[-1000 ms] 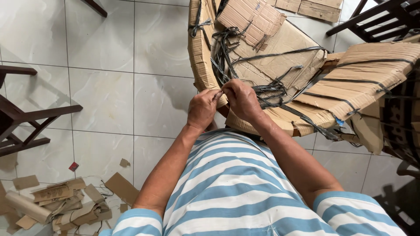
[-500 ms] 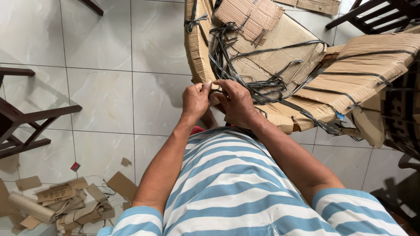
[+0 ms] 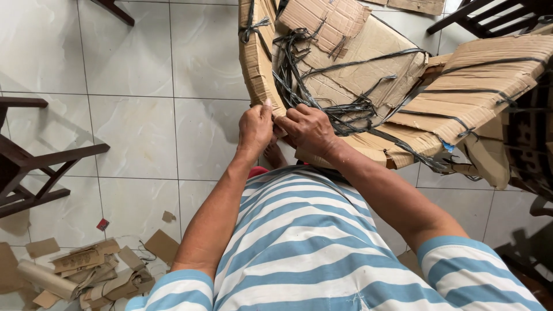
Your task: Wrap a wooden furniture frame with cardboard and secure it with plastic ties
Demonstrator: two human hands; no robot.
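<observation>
Since a second ago the two hands are seen to have been drawn closer together at the near corner of the cardboard bundle [image 3: 368, 69], and the bundle itself is now sitting slightly higher and more to twelve o'clock in the view, with the camera tipped a little further over it. The left hand [image 3: 255, 128] is being closed on the worn cardboard edge [image 3: 257, 63], its thumb raised along the board and its fingers curled under; the edge appears to be pinched, though the fingertips are hidden behind the board. The right hand [image 3: 308, 128] is being held just beside it, at three o'clock from it and touching it, knuckles up and fingers bent inward toward the black plastic strapping [image 3: 322, 92]; whether a strand is actually being gripped cannot be told, since the fingertips are covered.

The strapping is lying loose and tangled across the flattened brown sheets, running from the hands out toward two o'clock. The change is judged to mean that the grip is being tightened at the corner where strap meets board, so work on the binding is being carried on rather than finished.

At eight o'clock, well apart on the tiled floor [image 3: 144, 126], torn cardboard scraps [image 3: 86, 270] are lying in a heap. A dark wooden chair [image 3: 29, 167] is standing at nine o'clock.
</observation>
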